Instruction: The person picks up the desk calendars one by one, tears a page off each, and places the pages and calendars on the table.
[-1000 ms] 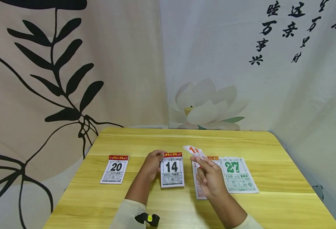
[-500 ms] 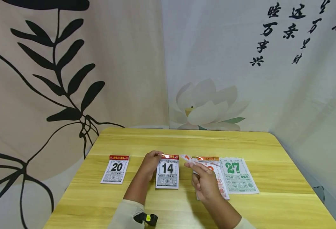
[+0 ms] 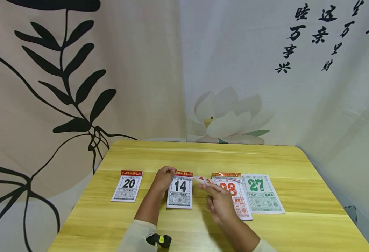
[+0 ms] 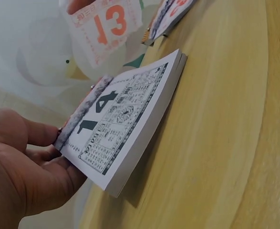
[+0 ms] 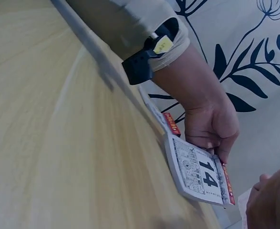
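My left hand [image 3: 164, 181] pinches the red-headed top left corner of a small tear-off calendar [image 3: 179, 190] that shows a black 14. In the left wrist view this calendar [image 4: 118, 117] is a thick pad, tilted, with the thumb on its top edge and fingers beneath. My right hand [image 3: 219, 201] pinches a torn calendar page [image 3: 203, 180] just to the right of the pad. Seen from the left wrist, that loose page [image 4: 106, 28] carries a red 13. Only part of the right hand [image 5: 271, 200] enters the right wrist view, at the lower right edge.
A matching calendar showing 20 [image 3: 127, 186] lies at the left of the wooden table [image 3: 159, 154]. To the right lie a larger calendar with a red 28 [image 3: 242, 206], partly behind the right hand, and a page with a green 27 [image 3: 261, 194]. A printed curtain [image 3: 146, 70] hangs behind.
The left hand has moved the 14 calendar a little to the left. The right hand has come left and lower with the torn page, uncovering more of the red 28.
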The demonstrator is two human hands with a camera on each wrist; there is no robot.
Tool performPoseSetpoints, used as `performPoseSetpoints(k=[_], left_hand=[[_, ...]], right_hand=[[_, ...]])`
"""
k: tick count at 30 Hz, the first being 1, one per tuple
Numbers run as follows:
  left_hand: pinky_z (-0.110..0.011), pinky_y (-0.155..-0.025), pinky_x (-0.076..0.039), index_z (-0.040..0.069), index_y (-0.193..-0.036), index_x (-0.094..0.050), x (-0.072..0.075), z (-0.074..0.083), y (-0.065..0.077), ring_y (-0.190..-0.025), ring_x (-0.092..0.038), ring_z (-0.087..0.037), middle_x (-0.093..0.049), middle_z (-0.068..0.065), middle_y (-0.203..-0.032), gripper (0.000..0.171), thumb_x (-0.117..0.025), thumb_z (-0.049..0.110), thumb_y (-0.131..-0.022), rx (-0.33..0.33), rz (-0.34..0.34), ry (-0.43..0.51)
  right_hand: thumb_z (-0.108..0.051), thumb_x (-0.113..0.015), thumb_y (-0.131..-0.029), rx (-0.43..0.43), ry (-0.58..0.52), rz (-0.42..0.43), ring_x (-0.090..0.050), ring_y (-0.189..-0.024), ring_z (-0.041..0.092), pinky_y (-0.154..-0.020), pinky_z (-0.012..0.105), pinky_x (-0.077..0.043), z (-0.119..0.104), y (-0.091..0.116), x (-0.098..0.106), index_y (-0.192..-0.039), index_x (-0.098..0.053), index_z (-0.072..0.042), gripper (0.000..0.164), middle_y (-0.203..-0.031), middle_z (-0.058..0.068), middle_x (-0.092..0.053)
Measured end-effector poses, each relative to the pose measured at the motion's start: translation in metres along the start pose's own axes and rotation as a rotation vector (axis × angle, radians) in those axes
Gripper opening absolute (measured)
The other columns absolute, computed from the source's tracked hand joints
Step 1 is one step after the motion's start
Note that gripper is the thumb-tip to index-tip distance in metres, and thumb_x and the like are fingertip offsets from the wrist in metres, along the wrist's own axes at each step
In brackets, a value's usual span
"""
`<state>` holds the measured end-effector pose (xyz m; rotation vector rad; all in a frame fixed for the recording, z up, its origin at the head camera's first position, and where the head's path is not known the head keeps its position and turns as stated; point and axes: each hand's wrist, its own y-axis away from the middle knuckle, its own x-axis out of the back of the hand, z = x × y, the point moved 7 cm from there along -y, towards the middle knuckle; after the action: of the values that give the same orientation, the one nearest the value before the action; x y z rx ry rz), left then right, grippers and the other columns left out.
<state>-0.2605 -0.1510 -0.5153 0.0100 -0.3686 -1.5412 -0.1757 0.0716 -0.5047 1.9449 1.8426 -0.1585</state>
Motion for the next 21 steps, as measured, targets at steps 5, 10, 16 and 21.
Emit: performPoseSetpoints(k=[5,10,16,21], left_hand=[[-0.051,-0.106,-0.051,-0.003,-0.136,-0.064,0.002,-0.001,-0.001,-0.133,-0.059,-0.040,-0.062,-0.026,-0.147,0.032,-0.045,0.015,-0.117,-0.014,0.014,-0.040],[-0.056,-0.111,-0.050,-0.004,-0.133,-0.065,0.003,-0.003,-0.001,-0.133,-0.059,-0.042,-0.064,-0.027,-0.143,0.031,-0.046,0.013,-0.115,-0.017,0.052,-0.074],[-0.052,-0.106,-0.051,-0.002,-0.129,-0.069,0.002,-0.005,-0.002,-0.123,-0.063,-0.038,-0.067,-0.025,-0.136,0.029,-0.048,0.013,-0.114,-0.019,0.091,-0.117],[-0.052,-0.105,-0.052,-0.004,-0.129,-0.069,0.003,-0.005,0.000,-0.122,-0.063,-0.038,-0.067,-0.026,-0.135,0.029,-0.048,0.011,-0.114,-0.018,0.106,-0.132]], right_hand=[[-0.006,-0.067,-0.105,0.004,0.036,0.010,-0.034,-0.043,-0.002,-0.044,0.015,-0.026,0.005,0.000,-0.003,-0.121,-0.078,0.002,0.021,-0.103,0.000,-0.084],[-0.004,-0.068,-0.104,0.034,0.095,0.017,-0.035,-0.045,-0.002,-0.043,0.015,-0.029,0.011,0.001,-0.007,-0.126,-0.074,0.010,0.026,-0.100,0.000,-0.085],[-0.002,-0.069,-0.103,0.050,0.124,0.025,-0.035,-0.045,-0.001,-0.041,0.015,-0.030,0.015,0.002,-0.010,-0.129,-0.071,0.012,0.030,-0.105,0.008,-0.085],[-0.006,-0.072,-0.102,0.025,0.152,0.004,-0.034,-0.045,-0.001,-0.042,0.015,-0.029,0.018,0.001,-0.012,-0.128,-0.071,0.011,0.031,-0.107,0.007,-0.084]])
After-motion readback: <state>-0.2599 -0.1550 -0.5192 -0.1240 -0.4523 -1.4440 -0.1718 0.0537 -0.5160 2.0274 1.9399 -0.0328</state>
